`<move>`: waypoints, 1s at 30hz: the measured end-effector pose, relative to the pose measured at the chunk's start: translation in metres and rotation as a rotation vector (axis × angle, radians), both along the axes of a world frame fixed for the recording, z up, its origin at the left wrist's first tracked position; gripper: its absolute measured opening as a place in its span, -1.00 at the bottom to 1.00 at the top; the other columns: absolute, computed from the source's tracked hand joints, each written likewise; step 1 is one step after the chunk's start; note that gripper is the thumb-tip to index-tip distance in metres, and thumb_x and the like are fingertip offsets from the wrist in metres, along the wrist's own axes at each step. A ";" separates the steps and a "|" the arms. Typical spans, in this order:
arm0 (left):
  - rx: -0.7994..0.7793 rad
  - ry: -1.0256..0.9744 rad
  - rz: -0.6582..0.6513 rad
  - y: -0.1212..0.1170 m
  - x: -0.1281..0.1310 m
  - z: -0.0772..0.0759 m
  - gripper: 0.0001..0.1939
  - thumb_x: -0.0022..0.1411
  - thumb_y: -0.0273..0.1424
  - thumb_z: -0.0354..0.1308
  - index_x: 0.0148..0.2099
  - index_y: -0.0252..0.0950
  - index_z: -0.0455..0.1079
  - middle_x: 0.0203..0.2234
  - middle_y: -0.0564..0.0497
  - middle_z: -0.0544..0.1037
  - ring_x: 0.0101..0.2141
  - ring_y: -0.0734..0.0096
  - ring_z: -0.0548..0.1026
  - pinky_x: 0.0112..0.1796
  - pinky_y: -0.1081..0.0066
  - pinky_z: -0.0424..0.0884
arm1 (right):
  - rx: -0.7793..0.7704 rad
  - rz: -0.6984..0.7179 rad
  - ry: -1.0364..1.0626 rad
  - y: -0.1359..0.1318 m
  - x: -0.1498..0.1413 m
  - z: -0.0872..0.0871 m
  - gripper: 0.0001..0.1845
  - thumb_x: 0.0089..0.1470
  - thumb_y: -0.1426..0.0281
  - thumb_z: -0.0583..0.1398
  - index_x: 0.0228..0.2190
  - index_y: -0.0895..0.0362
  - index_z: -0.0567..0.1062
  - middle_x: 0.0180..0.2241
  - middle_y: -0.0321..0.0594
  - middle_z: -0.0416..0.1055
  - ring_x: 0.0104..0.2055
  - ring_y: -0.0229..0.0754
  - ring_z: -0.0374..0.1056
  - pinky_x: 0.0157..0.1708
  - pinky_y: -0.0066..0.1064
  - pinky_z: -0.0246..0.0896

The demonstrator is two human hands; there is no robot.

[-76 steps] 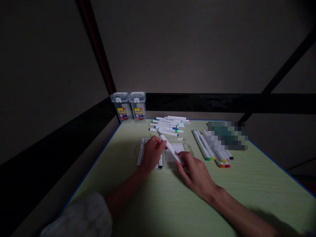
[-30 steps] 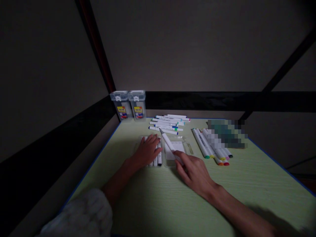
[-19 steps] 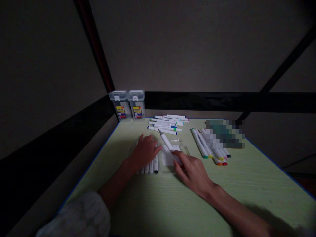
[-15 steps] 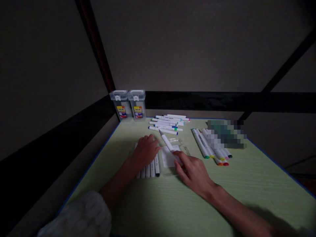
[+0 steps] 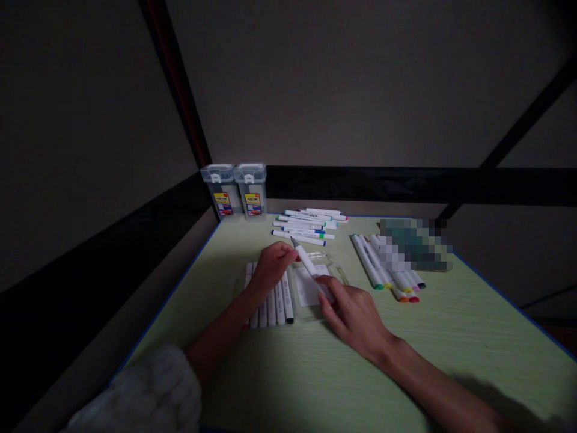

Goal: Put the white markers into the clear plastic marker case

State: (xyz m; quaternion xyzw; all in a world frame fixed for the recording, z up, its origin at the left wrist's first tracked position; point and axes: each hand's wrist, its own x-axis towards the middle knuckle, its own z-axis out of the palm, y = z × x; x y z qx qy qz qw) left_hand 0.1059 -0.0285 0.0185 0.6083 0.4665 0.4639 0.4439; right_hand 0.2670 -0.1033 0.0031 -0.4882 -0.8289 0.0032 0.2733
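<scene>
My right hand (image 5: 349, 307) grips an uncapped white marker (image 5: 306, 260), its dark tip slanting up to the left. Close by that tip, the fingertips of my left hand (image 5: 273, 264) are pinched together on a small dark red cap (image 5: 297, 257), only partly visible. Beneath my left hand and wrist lie several white markers (image 5: 280, 304) side by side in a clear plastic case (image 5: 311, 313). The right half of this case holds a white paper insert (image 5: 306, 291), and the marker in my right hand is above it.
Several slim white markers (image 5: 300, 239) lie loosely at the back. To the right is a pile of markers with coloured ends (image 5: 372, 270), beside a pixelated greenish item (image 5: 415, 243). Two lidded clear boxes (image 5: 250, 186) stand at the back left corner of the green table (image 5: 288, 379).
My left hand has lifted from the row of markers and moved right, its fingers now pinched beside the marker tip. My right hand stays nearly still with the marker.
</scene>
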 end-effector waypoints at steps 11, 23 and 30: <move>-0.147 -0.359 -0.008 -0.002 0.006 -0.002 -0.76 -0.17 -0.41 0.21 -0.49 -0.31 0.16 -0.62 0.14 0.39 -0.53 0.50 0.45 -0.40 0.39 0.41 | -0.052 0.136 0.019 0.001 0.000 0.000 -0.68 0.16 0.36 -0.10 -0.12 0.20 0.28 -0.43 -0.19 0.43 -0.47 -0.24 0.34 -0.48 -0.43 0.20; -0.149 -0.316 0.159 -0.001 0.004 -0.003 -0.75 -0.25 -0.43 0.23 -0.54 -0.33 0.17 -0.65 0.15 0.35 -0.57 0.52 0.41 -0.52 0.46 0.40 | 0.050 0.201 0.023 0.001 0.000 0.000 -0.70 0.14 0.33 -0.04 -0.19 0.22 0.35 -0.47 -0.19 0.44 -0.46 -0.25 0.35 -0.43 -0.40 0.22; -0.144 -0.329 0.237 0.004 -0.001 -0.005 -0.75 -0.25 -0.42 0.23 -0.53 -0.34 0.18 -0.68 0.17 0.33 -0.62 0.57 0.38 -0.54 0.50 0.36 | 0.202 0.238 0.116 -0.002 0.002 -0.001 -0.81 0.06 0.48 -0.02 -0.33 0.22 0.37 -0.59 -0.26 0.36 -0.58 -0.30 0.24 -0.53 -0.45 0.14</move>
